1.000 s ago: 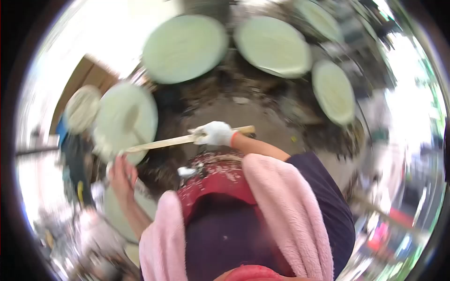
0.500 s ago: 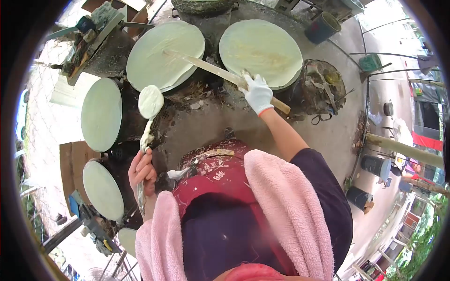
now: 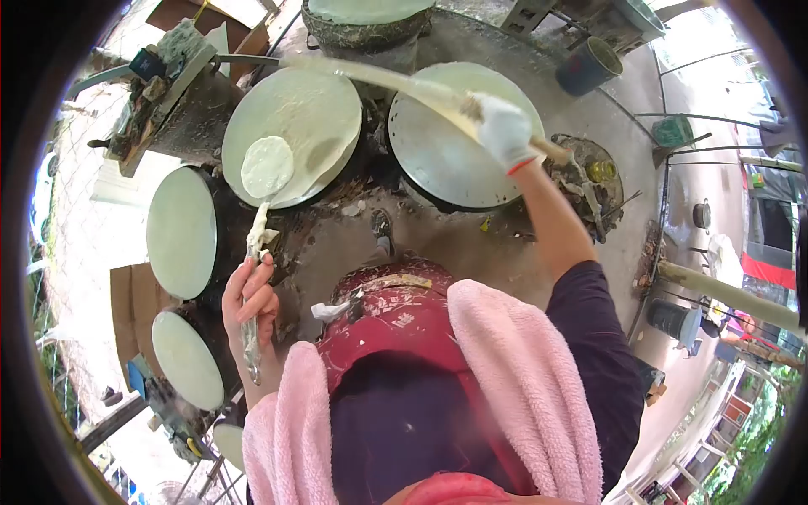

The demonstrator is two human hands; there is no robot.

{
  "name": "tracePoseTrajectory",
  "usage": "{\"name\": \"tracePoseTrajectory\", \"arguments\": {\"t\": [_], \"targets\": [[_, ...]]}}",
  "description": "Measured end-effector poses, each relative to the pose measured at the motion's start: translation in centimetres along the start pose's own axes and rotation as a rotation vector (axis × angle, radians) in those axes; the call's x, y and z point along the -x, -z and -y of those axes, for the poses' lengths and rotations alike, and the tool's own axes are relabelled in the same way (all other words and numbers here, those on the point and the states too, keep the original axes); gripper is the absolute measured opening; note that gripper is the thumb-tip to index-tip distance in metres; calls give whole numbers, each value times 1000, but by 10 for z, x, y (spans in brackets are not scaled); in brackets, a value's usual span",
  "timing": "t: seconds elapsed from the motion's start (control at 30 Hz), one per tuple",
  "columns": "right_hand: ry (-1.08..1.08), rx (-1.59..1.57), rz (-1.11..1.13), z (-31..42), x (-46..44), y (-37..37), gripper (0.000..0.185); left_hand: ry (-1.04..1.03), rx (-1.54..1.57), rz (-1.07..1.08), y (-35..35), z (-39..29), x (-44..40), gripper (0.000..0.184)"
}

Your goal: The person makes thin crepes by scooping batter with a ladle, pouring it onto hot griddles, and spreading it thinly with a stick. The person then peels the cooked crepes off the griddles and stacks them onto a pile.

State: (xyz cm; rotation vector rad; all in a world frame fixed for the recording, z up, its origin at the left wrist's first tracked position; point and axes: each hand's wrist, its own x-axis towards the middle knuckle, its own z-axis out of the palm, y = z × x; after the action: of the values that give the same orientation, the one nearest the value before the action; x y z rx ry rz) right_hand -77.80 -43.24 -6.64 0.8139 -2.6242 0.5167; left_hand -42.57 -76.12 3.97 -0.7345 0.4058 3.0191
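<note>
My left hand (image 3: 251,305) is wrapped round the handle of a ladle (image 3: 268,167). Its round bowl is coated with pale batter, and more batter clings along the handle. The bowl hangs over the near edge of the left large griddle (image 3: 290,105), which carries a thin pale sheet with a loose right edge. In a white glove, my right hand (image 3: 503,133) grips a long, flat wooden spatula (image 3: 379,76), blurred by motion. The spatula slants above the right large griddle (image 3: 454,172), whose near part looks grey and smooth, with dark dots along its rim.
Two more pale-topped round griddles (image 3: 181,231) stand at left, one nearer me. A big round pan (image 3: 370,29) sits at the back. A dark bucket (image 3: 589,66) is back right. Beside the right griddle is a cluttered drum top (image 3: 593,181). A pole (image 3: 728,295) crosses at right.
My gloved right hand has moved right and the spatula has lifted off the left griddle. The right griddle's pale cover has given way to greyer surface near me. The ladle stays in my left hand.
</note>
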Motion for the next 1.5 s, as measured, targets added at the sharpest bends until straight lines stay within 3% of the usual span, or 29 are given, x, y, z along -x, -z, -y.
{"name": "tracePoseTrajectory", "arguments": {"t": [0.2, 0.33, 0.47, 0.57, 0.6, 0.7, 0.83, 0.9, 0.97, 1.1, 1.3, 1.33, 1.43, 1.5], "targets": [[132, 255, 185, -7, -150, 87, 28, -27, -20, -1, 11, -43, -50, 31], [212, 343, 353, 39, -233, 112, 26, -62, -99, -32, 10, -67, -76, 31], [379, 157, 355, 66, -333, 96, 26, -93, -150, -20, 15, -92, -106, 31], [70, -45, 424, 111, -396, 108, 30, -115, -123, -33, 16, -107, -124, 30], [90, 139, 274, 124, -408, 114, 30, -110, -128, -29, 20, -114, -130, 30], [20, -839, 174, 36, -483, 48, 34, -117, -138, -37, 20, -127, -142, 29], [-264, -428, 6, -4, -477, -23, 21, -154, -201, -133, 7, -140, -155, 29], [-473, -989, -193, -28, -470, -96, 25, -170, -212, -152, 3, -147, -162, 30], [-713, -1063, -358, -37, -456, -151, 27, -186, -244, -184, -2, -151, -168, 30], [-989, -749, -475, -63, -418, -245, 31, -220, -310, -260, -14, -149, -182, 30], [-1003, -560, -296, -99, -390, -277, 36, -214, -370, -281, -35, -120, -194, 30], [-957, -454, -209, -110, -394, -279, 39, -212, -372, -264, -39, -112, -195, 30], [-853, -594, -182, -126, -395, -259, 54, -170, -450, -255, -60, -84, -200, 29], [-754, -336, -127, -146, -380, -242, 55, -139, -494, -245, -79, -60, -204, 28]]}}
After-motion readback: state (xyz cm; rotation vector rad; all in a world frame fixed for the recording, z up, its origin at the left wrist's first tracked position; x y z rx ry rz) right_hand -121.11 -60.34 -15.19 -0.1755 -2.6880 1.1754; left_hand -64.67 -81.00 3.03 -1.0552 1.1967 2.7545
